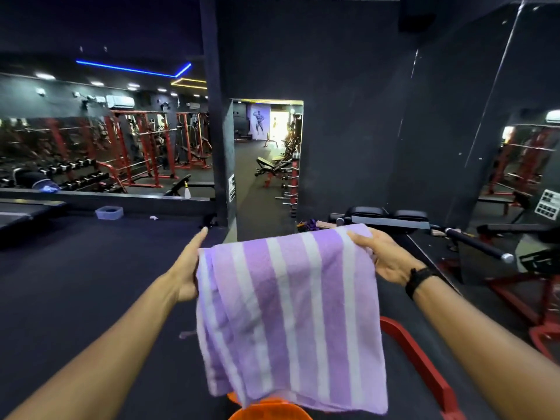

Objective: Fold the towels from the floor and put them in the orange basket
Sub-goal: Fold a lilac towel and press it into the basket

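A purple towel with white stripes (291,316) hangs folded in front of me, held up by both hands at its top corners. My left hand (188,268) grips the towel's top left edge, its thumb pointing up beside the cloth. My right hand (381,256) pinches the top right corner, thumb on top; a black band sits on that wrist. Below the towel's lower edge, part of the orange basket (269,412) shows at the bottom of the view.
Dark gym floor (91,283) spreads to the left. A red machine frame (421,362) runs along the right, with a black padded bench and bar (472,241) behind. A pillar (216,165) and wall mirrors stand ahead; a small blue tub (109,212) sits by the mirror.
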